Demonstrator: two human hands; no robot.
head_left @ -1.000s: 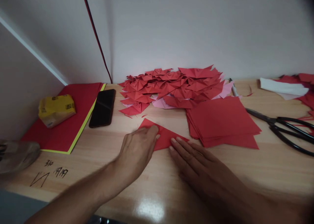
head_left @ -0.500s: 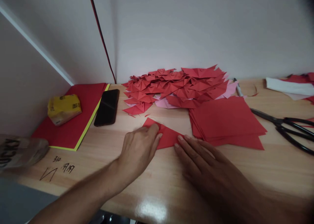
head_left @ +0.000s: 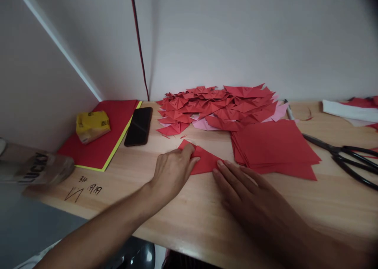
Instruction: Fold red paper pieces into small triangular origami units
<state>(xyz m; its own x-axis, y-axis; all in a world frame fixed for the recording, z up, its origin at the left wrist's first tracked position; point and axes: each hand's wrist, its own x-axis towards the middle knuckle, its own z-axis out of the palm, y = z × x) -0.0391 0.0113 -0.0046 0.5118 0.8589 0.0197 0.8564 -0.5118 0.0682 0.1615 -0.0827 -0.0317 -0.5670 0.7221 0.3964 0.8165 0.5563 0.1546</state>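
Note:
A red sheet of paper [head_left: 206, 162], folded into a triangle-like shape, lies flat on the wooden table between my hands. My left hand [head_left: 173, 167] has its fingers curled and closed on the paper's left part, near the top corner. The thumb and forefinger press on it there. My right hand [head_left: 240, 182] lies with its fingers stretched out, fingertips resting on the paper's right corner. Right beside that hand is a stack of flat red paper [head_left: 274, 145]. Behind the folded sheet sits a heap of folded red paper pieces [head_left: 218, 105], with some pink ones among them.
Black-handled scissors [head_left: 339, 153] lie at the right, near a white folded paper [head_left: 351, 111]. A marker [head_left: 289, 112] is behind the stack. To the left are a black phone [head_left: 138, 126], red and yellow sheets [head_left: 97, 151] under a yellow packet [head_left: 93, 126], and a bottle [head_left: 44, 167].
The head view has turned slightly left, so the table's things sit further right. Both hands stay on the folded paper, with little visible change in their grip.

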